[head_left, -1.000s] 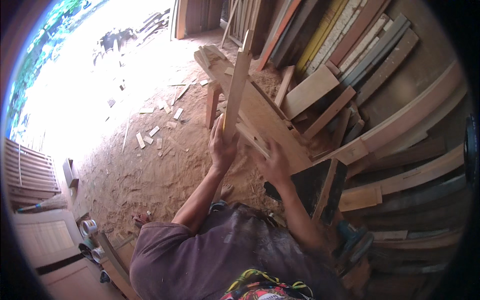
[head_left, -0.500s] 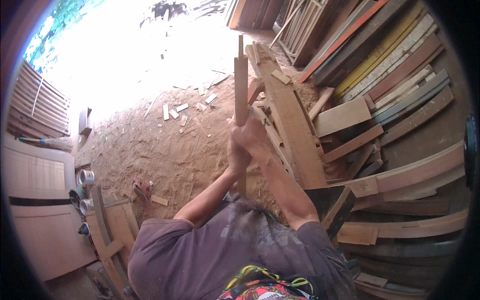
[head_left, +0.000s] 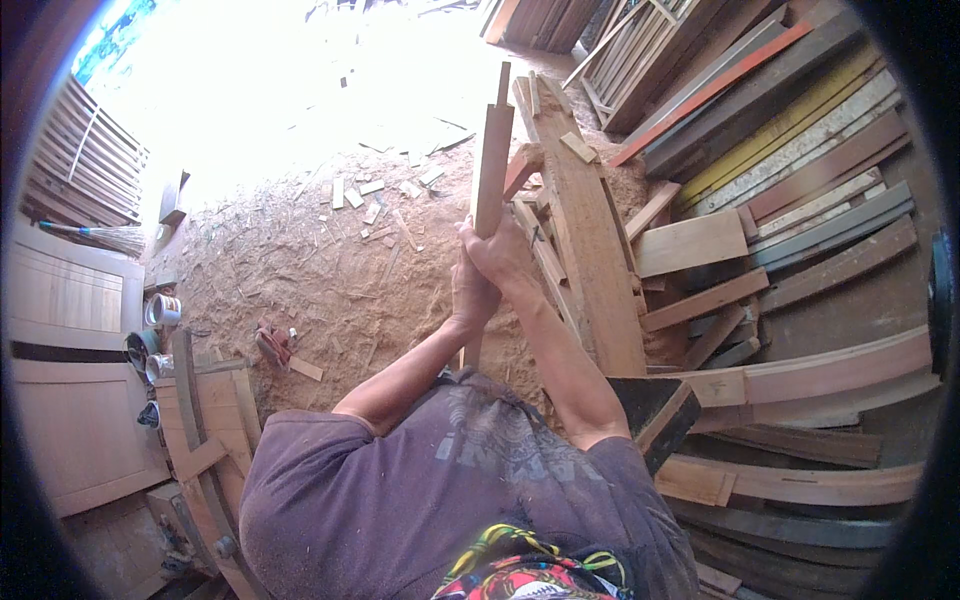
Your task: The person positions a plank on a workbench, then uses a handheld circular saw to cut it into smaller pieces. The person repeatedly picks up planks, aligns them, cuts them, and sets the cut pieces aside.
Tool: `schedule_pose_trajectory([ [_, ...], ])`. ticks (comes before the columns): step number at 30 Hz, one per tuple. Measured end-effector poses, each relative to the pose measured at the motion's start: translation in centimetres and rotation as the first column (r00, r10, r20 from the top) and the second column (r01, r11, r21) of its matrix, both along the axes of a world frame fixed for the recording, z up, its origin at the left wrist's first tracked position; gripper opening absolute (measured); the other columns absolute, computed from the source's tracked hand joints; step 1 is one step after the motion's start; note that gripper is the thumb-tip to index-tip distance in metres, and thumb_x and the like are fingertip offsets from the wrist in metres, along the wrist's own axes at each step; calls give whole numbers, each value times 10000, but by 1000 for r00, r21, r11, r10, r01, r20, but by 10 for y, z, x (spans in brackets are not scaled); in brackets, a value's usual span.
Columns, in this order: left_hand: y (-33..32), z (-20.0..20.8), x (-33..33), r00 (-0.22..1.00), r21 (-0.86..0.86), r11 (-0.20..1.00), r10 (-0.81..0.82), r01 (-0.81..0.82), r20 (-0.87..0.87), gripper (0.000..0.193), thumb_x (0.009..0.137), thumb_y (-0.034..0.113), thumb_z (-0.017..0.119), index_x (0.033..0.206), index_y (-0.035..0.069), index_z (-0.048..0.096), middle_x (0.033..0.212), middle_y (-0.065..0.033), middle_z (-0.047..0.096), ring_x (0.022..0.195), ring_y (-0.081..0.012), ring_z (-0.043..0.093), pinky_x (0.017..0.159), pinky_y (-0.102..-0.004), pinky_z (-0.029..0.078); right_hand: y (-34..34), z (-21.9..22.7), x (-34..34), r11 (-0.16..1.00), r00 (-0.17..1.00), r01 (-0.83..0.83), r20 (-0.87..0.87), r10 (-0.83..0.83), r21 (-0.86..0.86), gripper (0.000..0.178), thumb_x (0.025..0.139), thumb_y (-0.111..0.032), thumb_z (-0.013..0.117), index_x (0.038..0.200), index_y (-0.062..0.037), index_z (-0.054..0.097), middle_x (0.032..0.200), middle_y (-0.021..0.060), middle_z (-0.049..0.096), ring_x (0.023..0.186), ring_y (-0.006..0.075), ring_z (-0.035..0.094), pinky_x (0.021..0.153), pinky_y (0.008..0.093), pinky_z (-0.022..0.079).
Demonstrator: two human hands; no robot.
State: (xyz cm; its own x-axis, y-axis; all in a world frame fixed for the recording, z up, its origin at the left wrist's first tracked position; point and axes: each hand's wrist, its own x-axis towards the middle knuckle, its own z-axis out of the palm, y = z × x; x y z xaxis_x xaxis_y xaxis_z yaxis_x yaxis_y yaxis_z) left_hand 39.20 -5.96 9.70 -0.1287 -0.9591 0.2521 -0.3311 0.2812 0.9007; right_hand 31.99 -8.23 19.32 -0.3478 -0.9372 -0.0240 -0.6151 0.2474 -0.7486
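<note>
Pale, squared wooden bar [head_left: 491, 165] w/ narrow end tongue [head_left: 504, 84]: long axis points away from the person, L of the broad tan wooden plank [head_left: 600, 270]. R hand [head_left: 500, 250] & L hand [head_left: 472, 292] both wrapped round bar's mid, R hand nearer the tongue.

The hands [head_left: 496, 250] gripped a long wooden piece [head_left: 492, 165], with a wide plank [head_left: 597, 250] to their right and offcuts [head_left: 338, 193] strewn on the floor [head_left: 290, 270] ahead-left of them.
</note>
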Motion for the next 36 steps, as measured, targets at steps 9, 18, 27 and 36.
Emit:
schedule_pose_trajectory([
  [9,11,5,-4,1000,-53,998,-22,22,2,651,912,152,710,1423,15,332,1104,-219,697,1019,-403,702,809,-497,538,13,7,-4,1000,998,26,64,-26,7,487,857,-322,745,1203,0,628,1096,252,722,1050,412,707,925,464,557],
  [18,6,33,24,983,-168,968,-180,184,40,990,910,218,749,1596,-46,86,1572,-306,328,1441,-429,390,1155,-489,367,34,23,-36,971,852,82,521,50,-227,476,846,-175,796,1229,61,641,1086,191,738,1031,252,713,895,380,557],
  [27,-128,73,116,794,311,760,-412,570,-447,872,759,540,857,1357,-33,583,1261,-195,671,1195,-300,626,1052,-465,494,37,24,-70,950,451,19,851,269,-311,523,850,-127,793,1288,85,600,1208,147,681,1131,222,634,1001,374,485],
  [36,-86,90,62,967,424,893,-43,149,-250,568,829,387,834,1154,-61,704,957,-161,762,846,-242,747,781,-396,608,5,-8,-53,973,973,-143,152,172,-182,982,842,-374,826,1560,44,303,1441,257,531,1302,320,555,1094,422,437],
])
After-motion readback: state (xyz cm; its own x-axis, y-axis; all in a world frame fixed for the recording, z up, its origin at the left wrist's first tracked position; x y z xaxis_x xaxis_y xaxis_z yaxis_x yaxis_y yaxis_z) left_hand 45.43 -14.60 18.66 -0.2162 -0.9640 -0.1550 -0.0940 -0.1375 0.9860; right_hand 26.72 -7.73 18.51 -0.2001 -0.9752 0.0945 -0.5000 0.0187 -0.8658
